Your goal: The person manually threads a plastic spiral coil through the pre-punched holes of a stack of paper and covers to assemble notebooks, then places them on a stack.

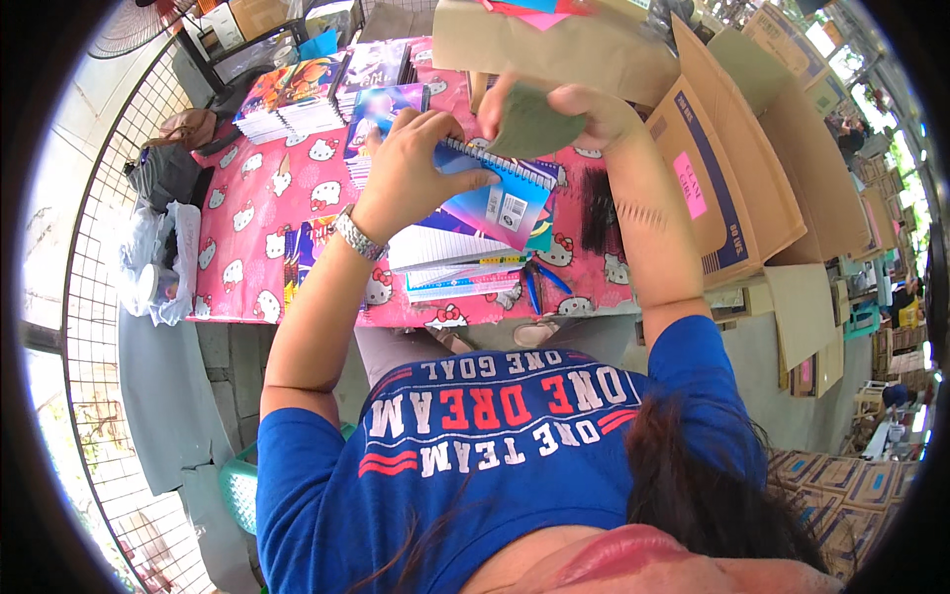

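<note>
My left hand (416,163), with a metal-banded watch at the wrist, grips the spiral-bound edge of a blue and purple notebook (520,210), thumb on its cover. My right hand (594,117) pinches a bent grey-green sheet (534,121) just above the coil; I cannot tell if it is card or cloth. Beneath the notebook lie lined paper pads (426,249), with a yellow measuring strip (495,260) across them. Blue-handled pliers (539,287) rest at the table's front edge. To their right is a bunch of black binding coils (596,210).
A pink patterned cloth (233,238) covers the table. Stacks of colourful notebooks (297,94) stand at the back left. A white plastic bag (163,267) sits on the left edge. An open cardboard box (727,188) stands at the right, and a brown box (574,49) at the back.
</note>
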A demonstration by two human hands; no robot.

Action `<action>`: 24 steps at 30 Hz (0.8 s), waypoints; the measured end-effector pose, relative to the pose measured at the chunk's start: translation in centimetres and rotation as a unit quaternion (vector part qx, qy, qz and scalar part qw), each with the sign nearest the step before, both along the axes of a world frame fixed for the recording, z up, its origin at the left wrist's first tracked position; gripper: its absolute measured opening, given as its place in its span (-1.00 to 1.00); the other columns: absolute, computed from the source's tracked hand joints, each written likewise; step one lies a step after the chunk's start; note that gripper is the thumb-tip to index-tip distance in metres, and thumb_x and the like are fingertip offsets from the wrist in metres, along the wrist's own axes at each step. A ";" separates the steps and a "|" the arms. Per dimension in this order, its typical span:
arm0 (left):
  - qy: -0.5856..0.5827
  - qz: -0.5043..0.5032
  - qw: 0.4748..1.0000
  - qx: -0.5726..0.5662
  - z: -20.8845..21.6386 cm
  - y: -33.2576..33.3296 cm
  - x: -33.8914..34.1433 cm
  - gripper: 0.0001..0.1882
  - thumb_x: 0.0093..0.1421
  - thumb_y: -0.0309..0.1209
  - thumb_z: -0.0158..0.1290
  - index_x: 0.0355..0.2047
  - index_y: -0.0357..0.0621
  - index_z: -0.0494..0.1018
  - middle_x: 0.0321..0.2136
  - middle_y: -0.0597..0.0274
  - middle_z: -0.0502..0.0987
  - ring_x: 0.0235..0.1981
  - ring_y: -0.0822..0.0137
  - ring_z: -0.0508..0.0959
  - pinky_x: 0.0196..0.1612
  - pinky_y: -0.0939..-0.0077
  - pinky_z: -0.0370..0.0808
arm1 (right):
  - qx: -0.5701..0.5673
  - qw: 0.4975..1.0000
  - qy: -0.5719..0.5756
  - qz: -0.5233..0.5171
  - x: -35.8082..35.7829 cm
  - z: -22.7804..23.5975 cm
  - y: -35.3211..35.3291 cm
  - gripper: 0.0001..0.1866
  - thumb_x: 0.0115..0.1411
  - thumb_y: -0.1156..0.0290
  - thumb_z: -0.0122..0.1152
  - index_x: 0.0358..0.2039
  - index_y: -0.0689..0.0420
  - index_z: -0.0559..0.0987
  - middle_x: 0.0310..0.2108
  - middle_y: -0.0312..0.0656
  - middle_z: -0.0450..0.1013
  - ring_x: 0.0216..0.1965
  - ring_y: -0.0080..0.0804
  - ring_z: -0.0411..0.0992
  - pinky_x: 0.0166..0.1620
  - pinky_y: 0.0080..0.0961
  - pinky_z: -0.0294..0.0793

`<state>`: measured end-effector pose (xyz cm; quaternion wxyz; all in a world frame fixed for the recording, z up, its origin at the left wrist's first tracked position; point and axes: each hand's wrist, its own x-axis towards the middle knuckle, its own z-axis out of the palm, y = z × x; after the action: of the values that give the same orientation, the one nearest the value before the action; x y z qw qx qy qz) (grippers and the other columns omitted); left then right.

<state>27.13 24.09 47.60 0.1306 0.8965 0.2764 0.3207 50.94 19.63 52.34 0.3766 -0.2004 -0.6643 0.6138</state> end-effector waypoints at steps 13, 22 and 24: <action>-0.011 0.009 1.000 0.004 -0.2 0.4 0.1 -0.47 -0.13 -0.02 0.40 -0.24 -0.04 0.52 -0.25 0.33 0.55 -0.07 0.21 0.47 0.05 -0.06 0.22 | -0.045 0.994 0.068 0.069 0.8 -1.5 2.7 -0.34 0.22 -0.08 0.13 0.13 0.20 0.44 0.01 -0.21 0.43 0.09 -0.50 0.34 0.12 -0.55 0.32; -0.062 -0.045 0.997 -0.005 0.1 3.9 -3.1 -0.58 -0.06 -0.45 0.39 -0.20 -0.16 0.48 -0.20 0.16 0.47 -0.08 0.13 0.47 0.02 0.28 0.42 | -0.020 0.992 -0.127 -0.010 -1.0 -1.0 4.1 -0.42 0.23 -0.02 0.15 0.05 0.21 0.47 -0.03 -0.14 0.46 -0.06 -0.43 0.47 -0.03 -0.42 0.49; -0.056 -0.038 0.998 -0.005 -0.7 4.6 -3.5 -0.57 -0.07 -0.42 0.40 -0.20 -0.15 0.49 -0.20 0.17 0.48 -0.08 0.14 0.47 0.01 0.29 0.43 | 0.058 0.958 -0.271 -0.075 -1.4 -1.5 5.2 -0.39 0.25 0.07 0.18 0.18 0.22 0.41 0.03 -0.15 0.47 -0.01 -0.36 0.50 0.02 -0.38 0.53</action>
<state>23.63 28.67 46.94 0.1621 0.8866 0.2357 0.3635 49.58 24.88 50.83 0.2381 -0.3866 -0.7590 0.4667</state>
